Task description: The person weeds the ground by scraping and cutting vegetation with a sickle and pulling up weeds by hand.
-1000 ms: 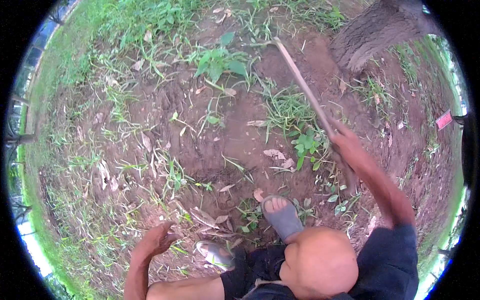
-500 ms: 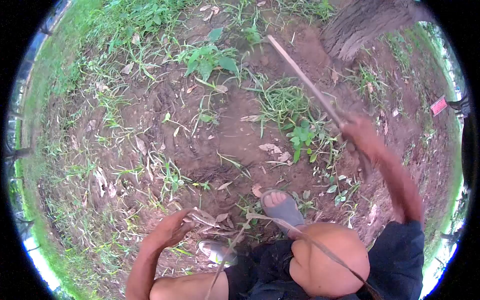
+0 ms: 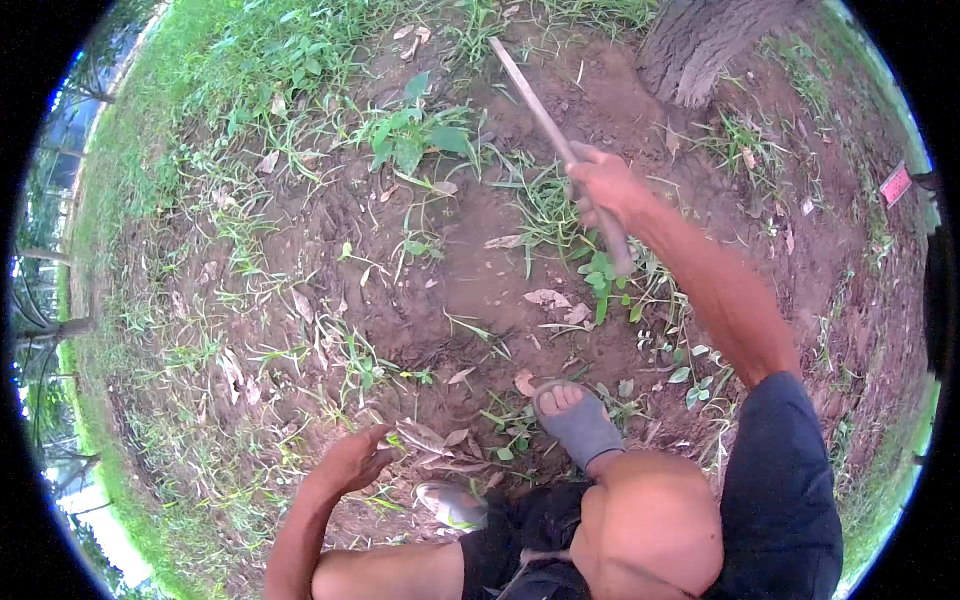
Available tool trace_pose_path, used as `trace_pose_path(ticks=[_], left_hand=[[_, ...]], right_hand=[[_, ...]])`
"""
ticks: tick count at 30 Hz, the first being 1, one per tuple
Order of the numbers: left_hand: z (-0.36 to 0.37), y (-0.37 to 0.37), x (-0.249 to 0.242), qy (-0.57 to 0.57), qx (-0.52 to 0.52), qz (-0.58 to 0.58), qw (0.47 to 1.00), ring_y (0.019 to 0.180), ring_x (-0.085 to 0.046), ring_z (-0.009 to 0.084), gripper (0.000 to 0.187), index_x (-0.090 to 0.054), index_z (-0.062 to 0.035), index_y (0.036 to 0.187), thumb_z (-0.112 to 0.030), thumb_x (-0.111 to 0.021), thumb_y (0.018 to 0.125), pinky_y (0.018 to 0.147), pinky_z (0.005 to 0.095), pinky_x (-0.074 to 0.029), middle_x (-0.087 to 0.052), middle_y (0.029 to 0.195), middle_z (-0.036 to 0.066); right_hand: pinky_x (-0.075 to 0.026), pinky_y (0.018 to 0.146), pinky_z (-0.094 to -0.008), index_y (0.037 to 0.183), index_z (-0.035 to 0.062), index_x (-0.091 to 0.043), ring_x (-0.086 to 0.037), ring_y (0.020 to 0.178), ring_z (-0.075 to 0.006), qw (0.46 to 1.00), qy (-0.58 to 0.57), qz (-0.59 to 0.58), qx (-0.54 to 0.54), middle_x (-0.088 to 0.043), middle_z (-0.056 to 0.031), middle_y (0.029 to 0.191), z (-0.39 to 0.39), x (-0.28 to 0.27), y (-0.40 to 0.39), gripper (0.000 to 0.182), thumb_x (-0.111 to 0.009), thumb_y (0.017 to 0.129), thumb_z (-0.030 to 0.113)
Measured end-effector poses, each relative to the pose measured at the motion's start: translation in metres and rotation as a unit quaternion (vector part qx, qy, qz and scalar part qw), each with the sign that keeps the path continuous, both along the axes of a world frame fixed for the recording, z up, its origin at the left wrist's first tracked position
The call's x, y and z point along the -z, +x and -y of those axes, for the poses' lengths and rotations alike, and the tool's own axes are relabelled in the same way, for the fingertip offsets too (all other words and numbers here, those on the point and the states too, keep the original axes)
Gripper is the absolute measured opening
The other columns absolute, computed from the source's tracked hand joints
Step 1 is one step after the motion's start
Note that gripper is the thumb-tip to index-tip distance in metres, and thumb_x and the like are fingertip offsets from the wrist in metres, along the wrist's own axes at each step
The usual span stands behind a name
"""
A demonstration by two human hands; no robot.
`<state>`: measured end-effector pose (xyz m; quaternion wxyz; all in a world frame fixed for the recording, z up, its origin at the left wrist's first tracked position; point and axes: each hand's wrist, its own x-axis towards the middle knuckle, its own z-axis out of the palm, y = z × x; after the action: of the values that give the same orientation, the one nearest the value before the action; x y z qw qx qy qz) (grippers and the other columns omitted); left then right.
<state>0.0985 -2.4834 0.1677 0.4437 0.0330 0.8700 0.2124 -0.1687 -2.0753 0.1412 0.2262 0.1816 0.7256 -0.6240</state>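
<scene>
My right hand [image 3: 605, 185] is wrapped round a long wooden stick [image 3: 535, 105], whose upper end points to the top of the head view over soil and grass. The stick's lower end sticks out below my fist. At the lower left, my left hand [image 3: 357, 457] is curled beside dry brown leaves [image 3: 425, 440]; what its fingers hold, if anything, is hidden. A leafy green plant [image 3: 410, 135] grows to the left of the stick. Beneath my right hand stands a smaller green plant [image 3: 603, 275].
A tree trunk [image 3: 690, 50] rises at the top right. A red tag-like object [image 3: 895, 185] is at the far right edge. My sandalled foot [image 3: 578, 420] and bent knee [image 3: 650, 520] are at the bottom. Grass [image 3: 150, 170] covers the upper left.
My right hand has moved left and upward with the stick. The cord that hung over my knee has dropped lower. My left hand remains by the dry leaves.
</scene>
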Motion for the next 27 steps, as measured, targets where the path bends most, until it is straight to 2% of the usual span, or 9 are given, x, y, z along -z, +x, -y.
trace_pose_path(ticks=[4, 7, 8, 11, 17, 20, 22, 24, 27], left_hand=[[0.004, 0.007, -0.008, 0.03, -0.06, 0.016, 0.998, 0.104, -0.064, 0.0387, 0.049, -0.052, -0.0062, 0.133, -0.034, -0.06, 0.094, 0.089, 0.0439, -0.051, -0.066, 0.112, 0.023], [0.003, 0.015, -0.018, 0.015, -0.077, 0.029, 0.996, 0.104, -0.065, 0.0381, 0.048, -0.053, -0.0049, 0.132, -0.033, -0.06, 0.094, 0.09, 0.0431, -0.051, -0.066, 0.113, 0.024], [0.001, 0.013, -0.021, -0.011, -0.055, 0.013, 0.998, 0.104, -0.065, 0.0386, 0.048, -0.053, -0.0044, 0.131, -0.033, -0.061, 0.094, 0.09, 0.0434, -0.051, -0.066, 0.113, 0.024], [0.003, 0.015, -0.022, -0.007, -0.06, 0.042, 0.997, 0.104, -0.065, 0.0401, 0.046, -0.054, -0.0027, 0.129, -0.03, -0.061, 0.093, 0.089, 0.0451, -0.051, -0.067, 0.111, 0.025], [0.006, 0.017, -0.015, -0.007, -0.05, 0.042, 0.998, 0.102, -0.064, 0.0416, 0.045, -0.054, -0.0018, 0.128, -0.029, -0.061, 0.093, 0.086, 0.0465, -0.05, -0.068, 0.106, 0.024], [0.005, 0.013, -0.013, 0.016, -0.04, 0.025, 0.999, 0.099, -0.064, 0.0422, 0.046, -0.052, -0.0021, 0.13, -0.029, -0.06, 0.093, 0.084, 0.0474, -0.05, -0.067, 0.103, 0.024], [0.009, 0.013, -0.003, 0.046, -0.019, -0.025, 0.998, 0.099, -0.063, 0.0429, 0.046, -0.052, -0.0023, 0.13, -0.029, -0.06, 0.093, 0.084, 0.0475, -0.05, -0.065, 0.105, 0.026], [-0.003, 0.003, -0.011, 0.013, 0.007, -0.013, 1.0, 0.103, -0.063, 0.041, 0.048, -0.05, -0.0042, 0.133, -0.028, -0.061, 0.093, 0.087, 0.0464, -0.05, -0.065, 0.11, 0.024], [-0.007, -0.003, -0.008, 0.001, 0.023, -0.001, 1.0, 0.106, -0.064, 0.0387, 0.049, -0.049, -0.0065, 0.137, -0.025, -0.062, 0.093, 0.09, 0.045, -0.05, -0.065, 0.116, 0.023]], right_hand=[[-0.048, 0.046, -0.0297, 0.153, 0.0175, -0.028, -0.055, 0.055, -0.0121, 0.984, -0.172, 0.041, 0.004, -0.059, -0.0073, 0.075, -0.029, 0.045, 0.023, 0.059, -0.048, 0.097, 0.018], [-0.054, 0.068, -0.045, 0.153, 0.0172, -0.026, -0.066, 0.075, -0.0321, 0.912, 0.305, -0.153, -0.227, -0.066, -0.02, 0.092, -0.069, 0.063, 0.091, 0.058, -0.047, 0.098, 0.018], [-0.052, 0.068, -0.0446, 0.154, 0.0204, -0.025, -0.063, 0.072, -0.0276, 0.892, 0.343, -0.173, -0.237, -0.064, -0.0175, 0.086, -0.093, 0.072, 0.118, 0.059, -0.047, 0.1, 0.021], [-0.052, 0.073, -0.042, 0.154, 0.0165, -0.025, -0.064, 0.076, -0.0306, 0.915, 0.316, 0.008, -0.249, -0.064, -0.0219, 0.089, -0.129, 0.029, 0.206, 0.057, -0.045, 0.101, 0.021], [-0.053, 0.07, -0.0373, 0.153, 0.0106, -0.026, -0.067, 0.075, -0.0286, 0.911, 0.309, -0.071, -0.266, -0.067, -0.0187, 0.089, -0.189, 0.008, 0.327, 0.056, -0.045, 0.101, 0.023], [-0.051, 0.072, -0.0346, 0.152, 0.0077, -0.029, -0.063, 0.078, -0.0232, 0.918, 0.308, 0.037, -0.249, -0.065, -0.0178, 0.093, -0.145, -0.038, 0.281, 0.057, -0.046, 0.101, 0.023], [-0.051, 0.072, -0.0372, 0.152, 0.0101, -0.032, -0.063, 0.078, -0.0233, 0.905, 0.31, -0.104, -0.274, -0.065, -0.0192, 0.093, -0.124, -0.019, 0.232, 0.056, -0.048, 0.1, 0.025], [-0.051, 0.071, -0.039, 0.151, 0.013, -0.034, -0.063, 0.076, -0.0232, 0.909, 0.306, -0.012, -0.283, -0.064, -0.0188, 0.089, -0.08, -0.025, 0.164, 0.056, -0.049, 0.098, 0.024], [-0.05, 0.065, -0.0366, 0.15, 0.0139, -0.035, -0.061, 0.069, -0.0213, 0.92, 0.263, -0.129, -0.26, -0.061, -0.0123, 0.08, -0.036, 0.027, 0.089, 0.055, -0.05, 0.098, 0.022]])
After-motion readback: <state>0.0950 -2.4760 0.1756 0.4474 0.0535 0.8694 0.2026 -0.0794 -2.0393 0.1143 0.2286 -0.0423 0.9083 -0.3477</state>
